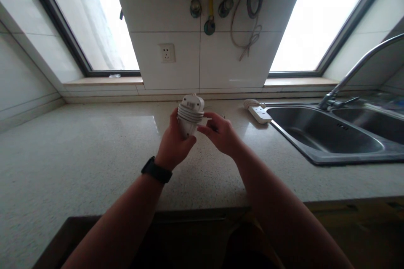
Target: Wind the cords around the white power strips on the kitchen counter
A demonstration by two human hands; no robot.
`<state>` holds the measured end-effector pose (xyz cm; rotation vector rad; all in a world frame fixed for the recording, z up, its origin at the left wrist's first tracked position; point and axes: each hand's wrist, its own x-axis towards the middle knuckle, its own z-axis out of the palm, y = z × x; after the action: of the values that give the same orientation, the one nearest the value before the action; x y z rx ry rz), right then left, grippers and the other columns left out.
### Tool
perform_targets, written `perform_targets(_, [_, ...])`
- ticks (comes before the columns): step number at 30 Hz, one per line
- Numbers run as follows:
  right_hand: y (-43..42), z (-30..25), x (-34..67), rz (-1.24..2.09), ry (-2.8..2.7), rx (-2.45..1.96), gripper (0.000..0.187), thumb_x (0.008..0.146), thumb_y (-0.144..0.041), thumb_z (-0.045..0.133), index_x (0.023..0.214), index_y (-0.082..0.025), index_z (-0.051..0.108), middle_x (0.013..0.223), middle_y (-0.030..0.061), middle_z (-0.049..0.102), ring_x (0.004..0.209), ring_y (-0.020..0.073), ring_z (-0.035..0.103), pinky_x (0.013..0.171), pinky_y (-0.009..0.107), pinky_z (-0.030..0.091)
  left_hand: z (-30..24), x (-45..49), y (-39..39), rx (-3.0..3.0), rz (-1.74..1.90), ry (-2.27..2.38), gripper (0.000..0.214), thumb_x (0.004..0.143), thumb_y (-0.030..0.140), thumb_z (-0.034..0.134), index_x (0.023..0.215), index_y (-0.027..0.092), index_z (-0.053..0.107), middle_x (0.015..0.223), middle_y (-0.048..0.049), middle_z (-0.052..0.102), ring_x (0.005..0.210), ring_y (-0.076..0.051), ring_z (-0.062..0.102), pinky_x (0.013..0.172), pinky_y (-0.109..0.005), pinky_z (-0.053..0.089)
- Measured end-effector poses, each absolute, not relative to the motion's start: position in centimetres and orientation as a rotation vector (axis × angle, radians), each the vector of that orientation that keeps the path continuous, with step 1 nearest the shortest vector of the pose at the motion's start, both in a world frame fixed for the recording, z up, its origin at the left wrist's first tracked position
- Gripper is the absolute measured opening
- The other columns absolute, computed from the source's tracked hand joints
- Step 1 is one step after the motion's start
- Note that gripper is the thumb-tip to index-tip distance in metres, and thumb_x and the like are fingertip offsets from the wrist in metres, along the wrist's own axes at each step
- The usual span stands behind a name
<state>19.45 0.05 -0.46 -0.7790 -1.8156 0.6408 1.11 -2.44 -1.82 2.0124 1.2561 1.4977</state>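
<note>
My left hand (174, 141) is closed around a small white appliance (190, 113) with a white cord wound round its body, held upright above the speckled countertop (78, 151). A black watch sits on that wrist. My right hand (221, 133) is just to the right of it, fingers curled, with thumb and forefinger pinching at the cord on the appliance's right side. What the fingertips grip is too small to make out clearly.
A white power strip (259, 112) lies on the counter beside a steel double sink (328, 136) with a tap (353, 71) at the right. A wall socket (167, 53) and hoses hang on the tiled wall between two windows. The counter's front edge is near me.
</note>
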Motion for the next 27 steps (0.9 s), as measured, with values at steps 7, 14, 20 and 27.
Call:
perform_targets(7, [0.9,-0.9,20.0,0.989,-1.735,-0.541,0.035,0.085,-0.042,0.073,0.106,-0.026,0.051,0.059,-0.0112,0.04,0.051,0.0087,0.035,0.048,0.022,0.027,-1.6,1.3,-2.4,1.646,1.336,0.797,0.077,0.067,0.014,0.063,0.139,0.028,0.039,0.111,-0.006,0.062,0.093,-0.023,0.061,0.074,-0.036,0.054])
perform_targets(14, [0.8,-0.4,20.3,1.346,-1.666,-0.327,0.074,0.061,-0.046,0.091,0.119,-0.024,0.05,0.085,-0.0004,0.065,0.071,0.0174,0.066,0.06,0.029,0.057,-1.9,1.5,-3.6,1.305,0.909,0.4,0.074,0.064,0.017,0.062,0.134,0.03,0.041,0.089,-0.0001,0.058,0.057,-0.012,0.057,0.044,-0.024,0.045])
perform_targets(20, [0.8,-0.2,20.3,1.343,-1.653,-0.326,0.059,0.059,-0.042,0.093,0.103,-0.017,0.062,0.083,0.0012,0.067,0.073,0.0153,0.067,0.064,0.025,0.058,-2.3,1.4,-3.5,1.165,0.843,0.268,0.058,0.063,0.018,0.063,0.119,0.023,0.05,0.087,-0.001,0.06,0.056,-0.012,0.059,0.044,-0.023,0.046])
perform_targets(27, [1.0,-0.7,20.4,1.388,-1.669,-0.303,0.05,0.064,-0.047,0.089,0.092,-0.014,0.064,0.069,-0.0025,0.063,0.058,0.0105,0.06,0.055,0.021,0.053,-2.1,1.9,-3.6,1.092,0.799,0.184,0.043,0.075,0.032,0.07,0.112,0.019,0.054,0.086,-0.0013,0.058,0.052,-0.011,0.057,0.041,-0.022,0.046])
